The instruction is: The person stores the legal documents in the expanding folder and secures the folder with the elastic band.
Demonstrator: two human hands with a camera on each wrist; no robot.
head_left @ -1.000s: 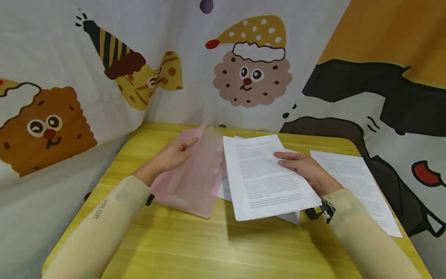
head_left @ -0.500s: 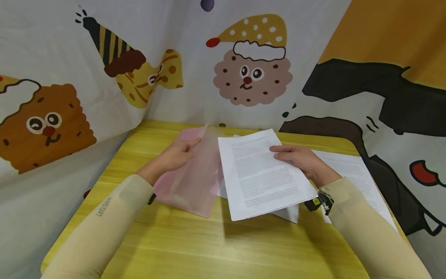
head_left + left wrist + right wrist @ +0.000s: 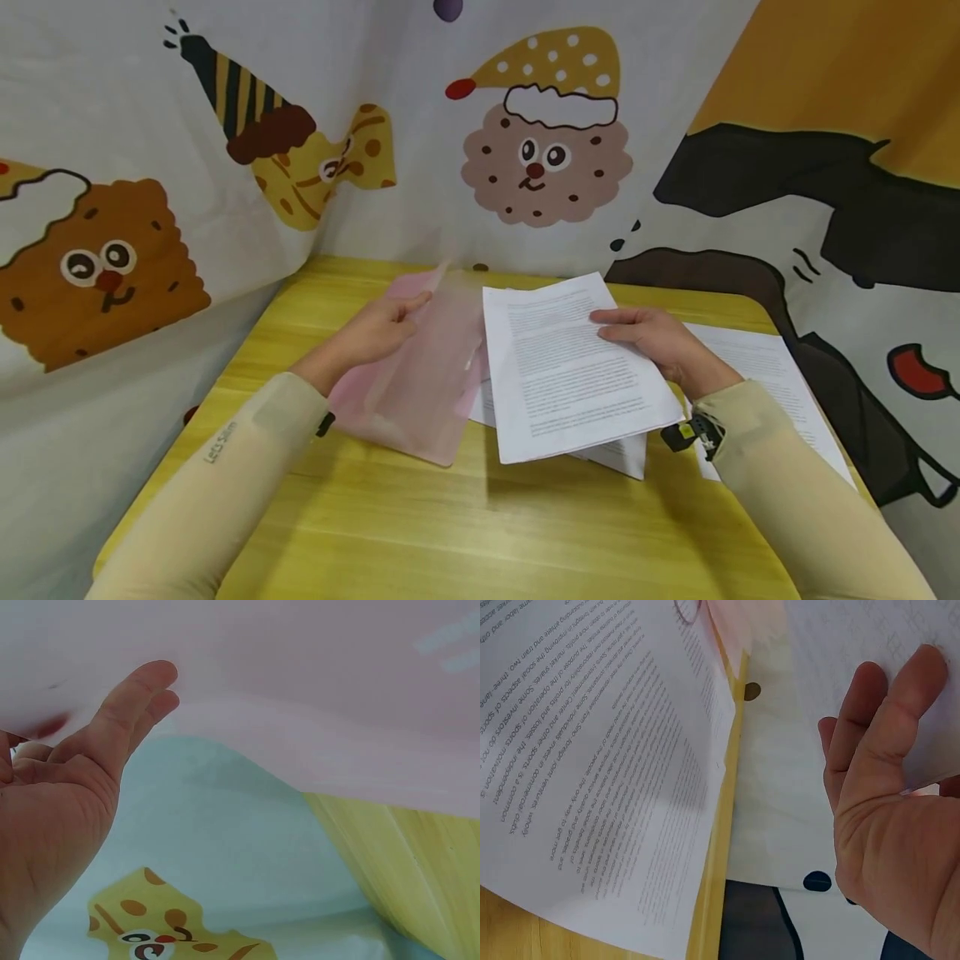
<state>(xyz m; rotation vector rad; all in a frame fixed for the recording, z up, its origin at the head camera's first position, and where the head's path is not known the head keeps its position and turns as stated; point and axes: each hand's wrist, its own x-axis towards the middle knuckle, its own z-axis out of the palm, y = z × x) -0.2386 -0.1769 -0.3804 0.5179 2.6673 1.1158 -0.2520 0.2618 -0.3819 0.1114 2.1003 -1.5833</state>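
A pink translucent plastic folder (image 3: 420,383) lies on the table's left half, its top cover lifted. My left hand (image 3: 378,333) pinches the raised edge of that cover; in the left wrist view the fingers of the left hand (image 3: 90,750) lie against the pink plastic (image 3: 315,682). My right hand (image 3: 660,342) grips printed sheets (image 3: 577,375) by their right side, tilted above the table just right of the folder. The right wrist view has the right hand (image 3: 900,765) with its fingers against the back of the held paper. How many sheets it holds I cannot tell.
Beneath the held sheets, more paper (image 3: 626,457) lies on the wooden table (image 3: 420,533), partly hidden. Another printed sheet (image 3: 757,375) lies at the table's right edge, partly behind the right forearm. A cartoon-printed cloth (image 3: 420,167) hangs behind the table.
The held sheets swung slightly left, then back right and a little up, with the right hand. My left hand and the folder cover have barely moved.
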